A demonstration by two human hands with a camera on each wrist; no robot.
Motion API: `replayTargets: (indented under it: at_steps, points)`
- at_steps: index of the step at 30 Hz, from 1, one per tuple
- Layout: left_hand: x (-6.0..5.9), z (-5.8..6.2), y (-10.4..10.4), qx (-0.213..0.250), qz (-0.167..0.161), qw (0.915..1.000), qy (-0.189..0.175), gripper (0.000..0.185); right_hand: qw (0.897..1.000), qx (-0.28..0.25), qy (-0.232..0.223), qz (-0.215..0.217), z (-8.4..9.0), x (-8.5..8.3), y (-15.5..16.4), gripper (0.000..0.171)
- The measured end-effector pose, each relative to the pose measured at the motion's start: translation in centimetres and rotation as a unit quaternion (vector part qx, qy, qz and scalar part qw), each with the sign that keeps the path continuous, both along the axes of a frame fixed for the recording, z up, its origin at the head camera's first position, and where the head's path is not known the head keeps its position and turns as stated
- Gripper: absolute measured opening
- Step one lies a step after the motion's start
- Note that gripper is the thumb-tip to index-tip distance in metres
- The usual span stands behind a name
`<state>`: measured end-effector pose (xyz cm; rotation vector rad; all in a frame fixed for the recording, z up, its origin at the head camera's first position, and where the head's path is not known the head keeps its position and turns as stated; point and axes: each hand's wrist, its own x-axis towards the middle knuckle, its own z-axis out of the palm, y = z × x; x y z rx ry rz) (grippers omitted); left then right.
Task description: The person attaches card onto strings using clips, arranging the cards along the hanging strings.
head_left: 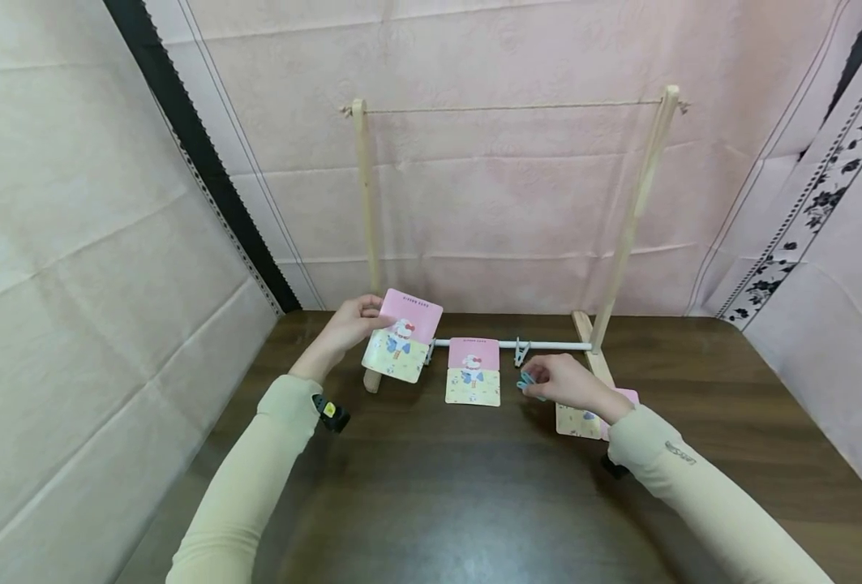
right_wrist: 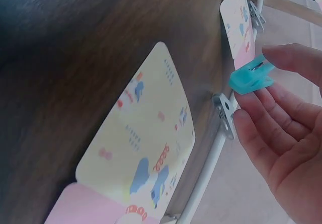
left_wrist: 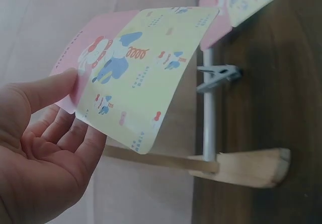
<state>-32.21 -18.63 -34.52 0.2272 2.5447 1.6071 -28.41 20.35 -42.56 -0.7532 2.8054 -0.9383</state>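
Note:
My left hand (head_left: pixel 369 318) pinches a pink-and-yellow cartoon card (head_left: pixel 403 337) by its left edge and holds it up beside the left post of a wooden rack (head_left: pixel 364 203). In the left wrist view, thumb and fingers of the left hand (left_wrist: pixel 75 95) grip that card (left_wrist: pixel 136 63). A small teal clip (head_left: pixel 525 381) is pinched in my right hand (head_left: pixel 538 378), low over the table near the white rod (head_left: pixel 547 345). The right wrist view shows the teal clip (right_wrist: pixel 251 76) between thumb and fingertips.
A second card (head_left: pixel 472 371) hangs at the rod, and a third card (head_left: pixel 580 420) lies on the dark wooden table (head_left: pixel 474 503) under my right wrist. A grey clip (head_left: pixel 521 350) sits on the rod. A string (head_left: pixel 511 106) spans the rack's top. Pink cloth walls surround the table.

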Motion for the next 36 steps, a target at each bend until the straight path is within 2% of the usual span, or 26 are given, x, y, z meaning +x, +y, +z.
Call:
replayTargets:
  at_steps: [6, 7, 12, 15, 20, 24, 28, 32, 36]
  points:
    - [-0.5, 1.5, 1.0, 0.021, -0.008, 0.9996, 0.017, 0.035, 1.0, -0.002, 0.006, -0.006, 0.0, 0.4, 0.8, 0.025]
    - [-0.3, 2.0, 1.2, 0.024, -0.007, 0.9995, 0.016, 0.036, 1.0, -0.002, 0.008, -0.008, -0.1, 0.4, 0.9, 0.025]
    - [-0.4, 2.9, 2.2, 0.051, -0.006, 0.9982, 0.031, 0.037, 1.0, -0.001, 0.013, -0.006, -0.6, 1.0, 1.6, 0.025]
    - [-0.9, 3.2, 2.7, 0.065, -0.006, 0.9971, 0.04, 0.037, 1.0, 0.0, 0.009, -0.003, -0.5, 1.2, 2.1, 0.026]
    - [-1.4, 5.1, 3.8, 0.077, -0.006, 0.9949, 0.064, 0.034, 1.0, -0.009, 0.016, -0.01, 0.2, 0.9, 2.6, 0.026]
    - [-1.7, 6.3, 4.6, 0.093, -0.02, 0.9921, 0.083, 0.034, 1.0, -0.011, 0.018, -0.017, 0.3, 0.6, 2.9, 0.026]
    - [-1.9, 7.3, 5.4, 0.097, -0.032, 0.9906, 0.091, 0.034, 1.0, -0.007, 0.013, -0.019, 0.1, 0.6, 3.2, 0.028]
    - [-2.1, 8.3, 6.5, 0.084, -0.031, 0.9896, 0.112, 0.034, 1.0, -0.01, 0.007, -0.025, 0.1, 0.9, 3.5, 0.028]
    - [-2.2, 9.2, 7.5, 0.091, -0.034, 0.9877, 0.123, 0.032, 0.999, -0.021, 0.003, -0.029, 0.3, 1.0, 3.8, 0.027]
